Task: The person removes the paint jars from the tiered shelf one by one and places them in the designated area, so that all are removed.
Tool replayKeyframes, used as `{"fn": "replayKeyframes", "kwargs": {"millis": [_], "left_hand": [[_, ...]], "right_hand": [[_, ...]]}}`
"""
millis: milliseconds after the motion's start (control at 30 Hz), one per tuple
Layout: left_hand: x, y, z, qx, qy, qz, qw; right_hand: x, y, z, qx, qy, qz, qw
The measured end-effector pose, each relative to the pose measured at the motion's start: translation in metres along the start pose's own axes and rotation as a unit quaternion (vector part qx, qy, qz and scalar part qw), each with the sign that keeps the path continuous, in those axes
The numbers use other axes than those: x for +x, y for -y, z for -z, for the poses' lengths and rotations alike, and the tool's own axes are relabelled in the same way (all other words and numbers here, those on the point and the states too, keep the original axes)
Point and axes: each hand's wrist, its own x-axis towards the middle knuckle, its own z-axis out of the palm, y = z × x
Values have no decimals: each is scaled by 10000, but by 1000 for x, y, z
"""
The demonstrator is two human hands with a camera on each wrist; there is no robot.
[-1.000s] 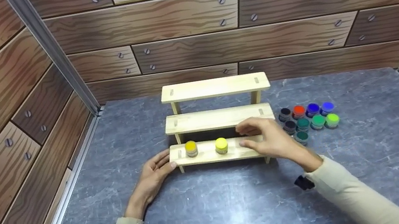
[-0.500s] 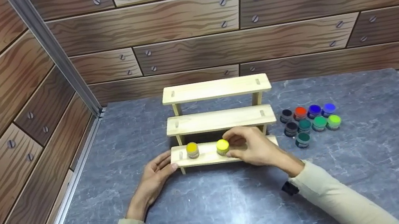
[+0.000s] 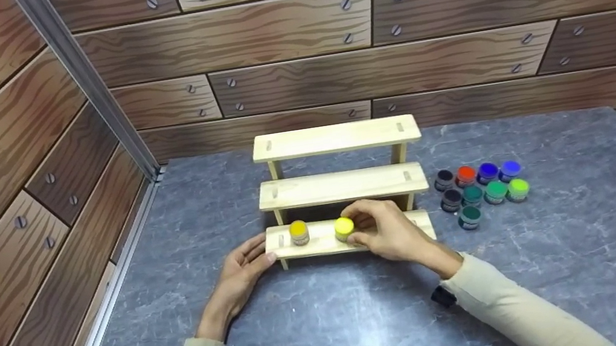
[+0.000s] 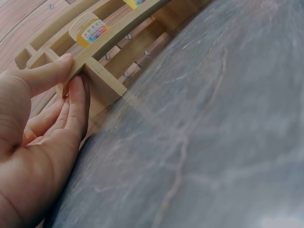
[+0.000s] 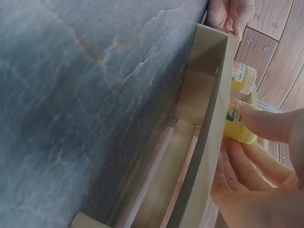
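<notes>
A three-step wooden shelf stand (image 3: 341, 187) stands on the table. My left hand (image 3: 242, 274) grips the left end of its lowest step, and in the left wrist view the thumb (image 4: 53, 73) lies on top with fingers below the board. On that step sits a dark-yellow paint jar (image 3: 298, 233) near the left end. To its right is a bright yellow paint jar (image 3: 344, 229), upright on the board. My right hand (image 3: 390, 234) pinches this jar between thumb and fingers from the right side, as the right wrist view also shows.
Right of the stand, several paint jars (image 3: 472, 195) in black, red, blue, violet and greens stand grouped on the grey marbled table (image 3: 587, 241). Wood-patterned walls (image 3: 286, 29) close off the back and left side.
My right hand has moved left along the lowest step and taken hold of the bright yellow paint jar. The left hand keeps its grip on the stand's left end.
</notes>
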Motion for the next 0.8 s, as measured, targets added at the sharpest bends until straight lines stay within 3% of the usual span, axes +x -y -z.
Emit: {"fn": "replayKeyframes", "kwargs": {"millis": [333,600,800], "left_hand": [[1,1,-1,11,77,-15,10000],[0,0,1,49,42,90,9999],[0,-1,1,45,76,106,9999]], "right_hand": [[-14,3,18,-263,-155,211,9993],[-32,0,48,-646,-364,110,9972],[-47,-6,75,-553,-649,53,9963]]}}
